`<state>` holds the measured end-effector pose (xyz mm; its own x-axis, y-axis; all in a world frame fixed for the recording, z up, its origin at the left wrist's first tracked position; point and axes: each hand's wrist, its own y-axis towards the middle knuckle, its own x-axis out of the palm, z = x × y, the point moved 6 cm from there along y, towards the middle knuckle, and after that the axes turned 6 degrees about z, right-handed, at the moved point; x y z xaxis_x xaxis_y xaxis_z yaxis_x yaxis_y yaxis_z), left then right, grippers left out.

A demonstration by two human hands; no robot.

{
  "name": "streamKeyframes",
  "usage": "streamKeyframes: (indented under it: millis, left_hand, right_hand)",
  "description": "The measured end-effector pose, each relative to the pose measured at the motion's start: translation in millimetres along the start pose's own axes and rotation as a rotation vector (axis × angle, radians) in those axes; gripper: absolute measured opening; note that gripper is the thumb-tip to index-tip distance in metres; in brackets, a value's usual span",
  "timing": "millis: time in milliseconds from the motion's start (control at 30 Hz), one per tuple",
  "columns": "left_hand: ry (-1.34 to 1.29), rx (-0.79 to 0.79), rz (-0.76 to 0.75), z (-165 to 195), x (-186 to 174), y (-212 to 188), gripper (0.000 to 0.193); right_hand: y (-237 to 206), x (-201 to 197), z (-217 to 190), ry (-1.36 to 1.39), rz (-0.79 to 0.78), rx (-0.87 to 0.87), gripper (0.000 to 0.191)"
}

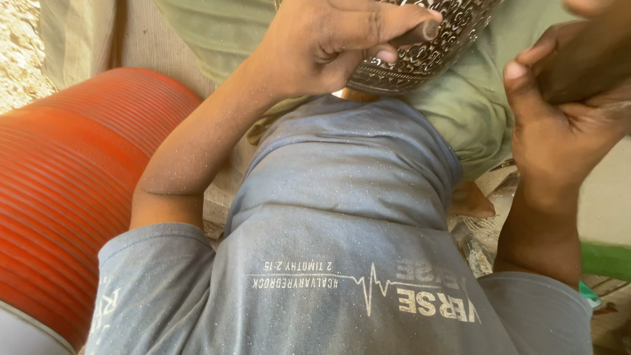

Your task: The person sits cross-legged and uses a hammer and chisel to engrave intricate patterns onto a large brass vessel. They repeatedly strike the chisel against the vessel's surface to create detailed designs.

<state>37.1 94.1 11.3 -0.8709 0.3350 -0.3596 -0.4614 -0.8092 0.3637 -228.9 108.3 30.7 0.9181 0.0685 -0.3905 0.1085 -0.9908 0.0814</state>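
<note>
At the top centre of the frame sits one embossed metal bowl (427,46), silver-coloured with a raised pattern all over, its rounded underside showing and its upper part cut off by the frame edge. It rests against olive-green cloth (460,112) that spreads across the upper middle.

The left hand (328,43) comes up from the lower left and lies on the bowl's left side, its fingers (394,26) curled together around a thin dark stick-like tool (427,31) whose end presses the patterned surface.

The right hand (559,112) stands at the right edge, just beside the bowl, palm turned inward and thumb raised; whether it grips anything I cannot tell, since its fingertips leave the frame.

A grey-blue shirt (342,217) fills the lower middle, with one pale printed label of letters and a zigzag line across it near the bottom.

One big ribbed orange cylinder (59,197) takes up the left side. A single green strip (605,260) shows at the lower right.
</note>
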Motion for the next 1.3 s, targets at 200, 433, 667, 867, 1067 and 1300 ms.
streamKeyframes:
  millis: [200, 433, 667, 867, 1067, 1300]
  left_hand:
    - [-0.047, -0.008, -0.006, 2.4, -0.3, 3.8, 0.064]
    - [-0.110, -0.025, -0.020, 1.2, -0.9, 4.4, 0.064]
    - [-0.071, -0.004, 0.017, 3.0, -2.2, 1.3, 0.064]
    - [0.118, -0.032, 0.283, 10.8, 4.7, -7.0, 0.063]
    - [0.124, -0.020, 0.388, 11.4, 4.7, -16.6, 0.061]
    - [0.172, 0.014, 0.246, 10.8, 9.0, -2.9, 0.058]
  right_hand:
    - [-0.4, -2.8, -0.2, -0.030, 0.014, -0.096, 0.035]
    - [6.5, 7.0, -22.7, 0.029, 0.134, 0.000, 0.047]
    - [2.1, 11.0, -32.5, -0.054, 0.219, 0.042, 0.041]
    - [13.0, 9.3, 11.3, -0.268, 0.084, 0.051, 0.035]
    - [23.6, -3.8, 28.7, -0.315, 0.026, -0.195, 0.039]
    - [26.1, -4.3, 5.6, -0.261, -0.049, -0.262, 0.043]
